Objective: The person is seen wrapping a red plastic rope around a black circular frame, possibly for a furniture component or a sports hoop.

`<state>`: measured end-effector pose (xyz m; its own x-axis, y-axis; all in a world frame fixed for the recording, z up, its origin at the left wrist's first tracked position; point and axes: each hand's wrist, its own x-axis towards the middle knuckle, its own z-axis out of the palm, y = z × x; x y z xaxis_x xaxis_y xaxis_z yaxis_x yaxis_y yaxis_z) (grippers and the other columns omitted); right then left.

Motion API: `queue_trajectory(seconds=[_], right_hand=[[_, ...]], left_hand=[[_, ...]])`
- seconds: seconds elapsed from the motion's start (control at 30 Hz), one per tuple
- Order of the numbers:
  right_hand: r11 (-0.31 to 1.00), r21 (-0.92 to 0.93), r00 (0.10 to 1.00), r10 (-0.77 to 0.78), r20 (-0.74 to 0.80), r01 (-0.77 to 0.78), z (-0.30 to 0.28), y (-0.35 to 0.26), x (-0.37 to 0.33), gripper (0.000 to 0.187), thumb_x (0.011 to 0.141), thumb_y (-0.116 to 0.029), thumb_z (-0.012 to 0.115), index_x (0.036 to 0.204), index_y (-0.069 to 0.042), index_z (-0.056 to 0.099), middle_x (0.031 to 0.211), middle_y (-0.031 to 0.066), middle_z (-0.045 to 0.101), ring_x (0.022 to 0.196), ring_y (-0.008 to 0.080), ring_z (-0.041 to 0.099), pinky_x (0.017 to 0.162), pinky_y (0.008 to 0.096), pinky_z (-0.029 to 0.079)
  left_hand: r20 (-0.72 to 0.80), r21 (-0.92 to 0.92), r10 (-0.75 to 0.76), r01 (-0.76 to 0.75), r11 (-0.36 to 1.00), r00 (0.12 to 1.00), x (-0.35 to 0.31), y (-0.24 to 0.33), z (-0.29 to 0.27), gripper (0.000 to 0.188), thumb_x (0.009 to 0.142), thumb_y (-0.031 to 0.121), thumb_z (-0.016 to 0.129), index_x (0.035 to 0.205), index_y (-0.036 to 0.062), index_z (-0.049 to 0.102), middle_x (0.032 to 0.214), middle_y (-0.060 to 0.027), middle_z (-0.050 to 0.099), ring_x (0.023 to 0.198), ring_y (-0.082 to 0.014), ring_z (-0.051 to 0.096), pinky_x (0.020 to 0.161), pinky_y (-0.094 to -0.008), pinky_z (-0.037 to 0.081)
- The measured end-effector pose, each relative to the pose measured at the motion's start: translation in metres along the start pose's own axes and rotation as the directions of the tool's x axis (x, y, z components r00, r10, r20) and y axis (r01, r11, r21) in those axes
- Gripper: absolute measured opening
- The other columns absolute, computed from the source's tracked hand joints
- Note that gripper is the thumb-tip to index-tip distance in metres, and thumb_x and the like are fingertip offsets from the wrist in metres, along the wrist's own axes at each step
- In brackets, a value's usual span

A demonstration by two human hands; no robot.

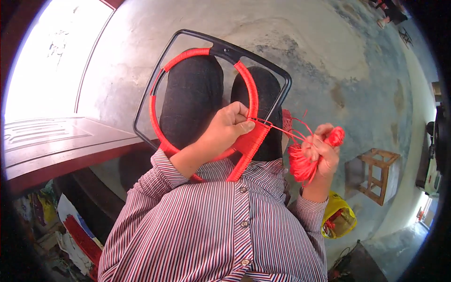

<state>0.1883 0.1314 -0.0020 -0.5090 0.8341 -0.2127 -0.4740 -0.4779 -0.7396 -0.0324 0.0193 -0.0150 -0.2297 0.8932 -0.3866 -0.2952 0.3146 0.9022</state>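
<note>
Across my lap rests a black metal frame, a rounded outer bar around an inner ring. Red cord is wound tightly over most of the ring, and a few black stretches show bare. Closed at the ring's right side, my left hand pinches the wrapped part where red strands cross to the outer bar. My right hand, off to the right of the frame, is closed around a bundle of red cord. Loose strands run from this bundle to the frame near my left fingers.
A dark red table edge lies at my left, with clutter below it. On the floor to the right stand a wooden stool and a yellow bag with red material inside. A bright doorway is at far left.
</note>
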Motion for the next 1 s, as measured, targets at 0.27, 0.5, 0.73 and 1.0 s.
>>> queue_trajectory(seconds=[0.27,0.5,0.73,1.0], right_hand=[[0.999,-0.048,1.000,-0.013,0.006,0.014,0.008,-0.019,-0.019,0.019,0.074,0.004,0.056,0.092,0.000,0.055,0.065,0.0044,0.051,0.047,0.0094,0.046,0.044,0.0228,0.037],[0.952,-0.212,0.665,-0.305,-0.681,0.220,-0.191,-0.122,0.003,0.025,0.089,-0.025,0.060,0.103,-0.006,0.054,0.082,0.0065,0.058,0.070,0.0211,0.056,0.059,0.0409,0.051],[0.973,-0.123,0.825,-0.229,-0.517,0.193,-0.174,-0.054,-0.008,0.027,0.088,-0.024,0.059,0.107,-0.004,0.055,0.104,0.0090,0.061,0.083,0.0269,0.062,0.072,0.0465,0.053],[0.385,-0.919,0.873,0.416,0.255,0.086,0.029,0.027,0.015,0.050,0.077,-0.013,0.069,0.121,0.002,0.051,0.106,0.0127,0.065,0.100,0.0203,0.063,0.088,0.0312,0.047]], left_hand=[[-0.083,0.164,-0.084,0.097,0.982,0.993,0.000,0.010,0.001,0.013,0.088,0.002,0.059,0.099,0.0010,0.053,0.082,-0.0014,0.060,0.073,-0.0079,0.057,0.067,-0.0207,0.046],[0.031,-0.270,-0.070,0.076,0.960,0.997,0.005,-0.001,0.000,0.021,0.096,0.018,0.050,0.107,0.0007,0.054,0.096,-0.0036,0.061,0.086,-0.0110,0.060,0.079,-0.0249,0.048],[0.065,-0.421,-0.123,0.139,0.896,0.990,0.009,0.000,0.003,0.048,0.102,0.038,0.031,0.118,-0.0009,0.053,0.110,-0.0099,0.060,0.101,-0.0189,0.059,0.094,-0.0326,0.045],[0.129,-0.305,-0.064,0.101,0.947,0.990,-0.005,0.017,0.009,0.056,0.103,0.040,0.021,0.125,-0.0032,0.050,0.120,-0.0133,0.057,0.114,-0.0214,0.054,0.100,-0.0333,0.041]])
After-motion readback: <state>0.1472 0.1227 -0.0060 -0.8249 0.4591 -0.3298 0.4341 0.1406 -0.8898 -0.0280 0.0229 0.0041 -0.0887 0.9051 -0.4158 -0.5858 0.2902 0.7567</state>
